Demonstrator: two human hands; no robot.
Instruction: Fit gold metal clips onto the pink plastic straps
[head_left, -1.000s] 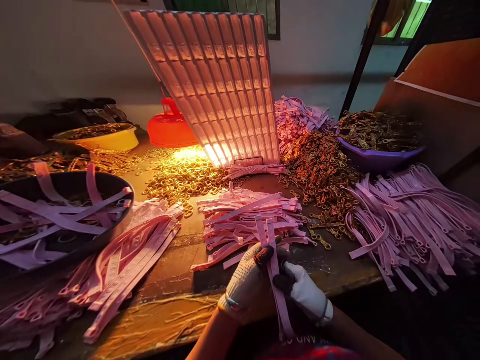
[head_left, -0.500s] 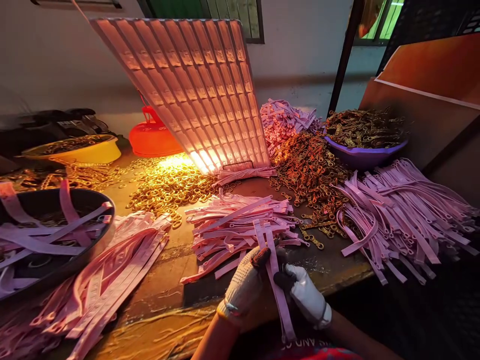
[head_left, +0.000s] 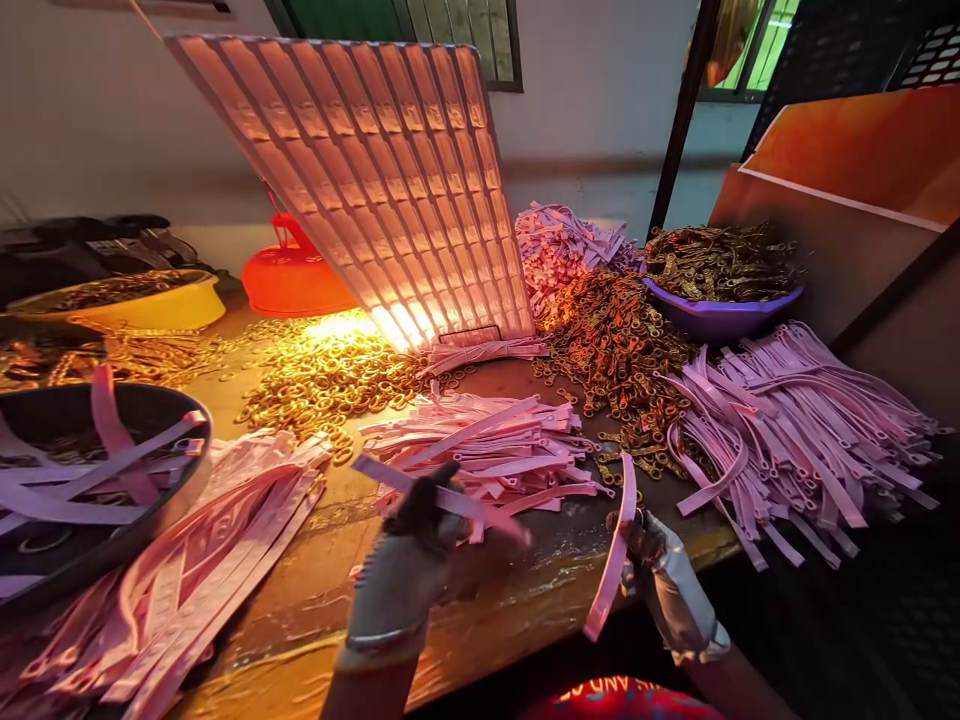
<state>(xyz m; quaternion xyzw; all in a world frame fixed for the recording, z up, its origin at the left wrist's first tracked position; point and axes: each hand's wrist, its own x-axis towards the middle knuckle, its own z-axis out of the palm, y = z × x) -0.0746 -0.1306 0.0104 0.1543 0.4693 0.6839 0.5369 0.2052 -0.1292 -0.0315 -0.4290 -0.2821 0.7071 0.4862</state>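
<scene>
Both of my hands wear white knit gloves with dark fingertips. My left hand pinches one pink strap, which lies nearly level and points left above the table edge. My right hand grips a second pink strap that stands almost upright and bends slightly. The two hands are apart, a hand's width from each other. Just beyond them lies a flat heap of pink straps.
A lit ribbed panel leans at the back over gold rings. Brown metal clips spill from a purple bowl. More pink straps lie right and left. Black bowl, yellow bowl, red lid.
My hands have pulled apart. The two straps they held together are now separate, one in each hand; the left one swung left and level, the right one moved right.
</scene>
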